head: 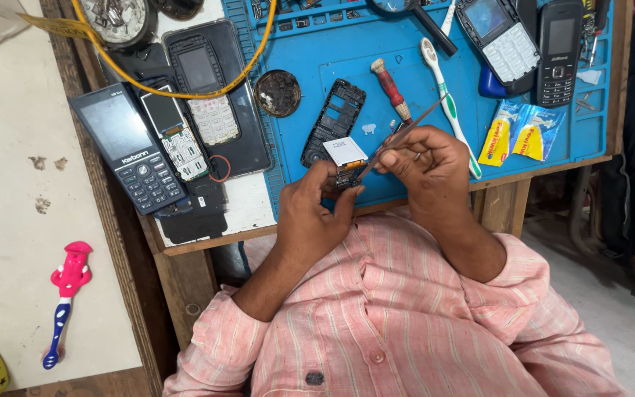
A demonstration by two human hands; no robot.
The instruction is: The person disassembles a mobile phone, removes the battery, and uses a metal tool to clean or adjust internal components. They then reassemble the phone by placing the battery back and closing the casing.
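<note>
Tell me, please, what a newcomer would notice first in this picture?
First, the two hands at the centre: the left hand holds a small phone circuit board, and the right hand works on it with thin tweezers. Around them, the bright blue work mat carries an empty phone frame, a white toothbrush and keypad phones. On the floor at left lies a pink toy toothbrush.

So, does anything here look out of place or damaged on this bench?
Yes. A pink and blue toy-like brush lies alone on the pale surface, away from the phone parts. A toothbrush lies among tools on the blue mat. The open phone frame is stripped. The left hand holds a small phone part.
</note>
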